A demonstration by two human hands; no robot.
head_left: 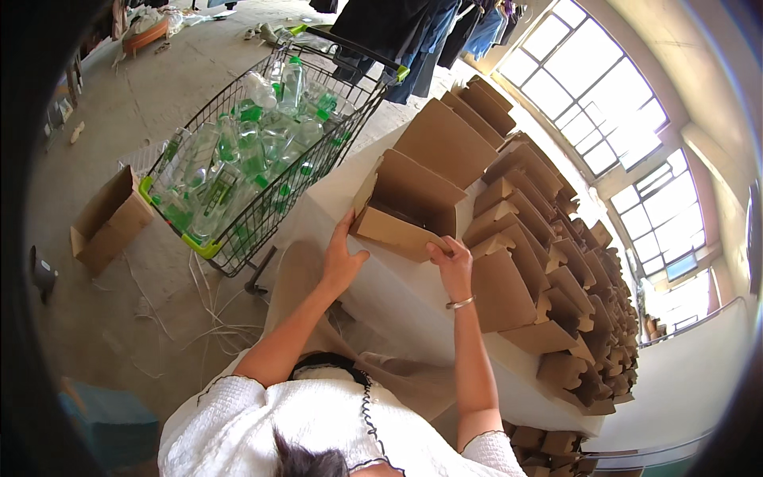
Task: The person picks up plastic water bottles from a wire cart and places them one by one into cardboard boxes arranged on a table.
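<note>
A: What sits left of the open cardboard box?
B: A shopping cart full of clear bottles.
A: And the hands?
B: The left hand grips the box's left wall, fingers curled round it. The right hand clasps the near right corner, seemingly to steady it on the white table.
A: Right of it?
B: Rows of folded boxes.

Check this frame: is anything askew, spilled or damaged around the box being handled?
Nothing damaged or spilled. Loose white strapping trails across the floor beside the cart. The left hand and right hand hold an open cardboard box.
</note>
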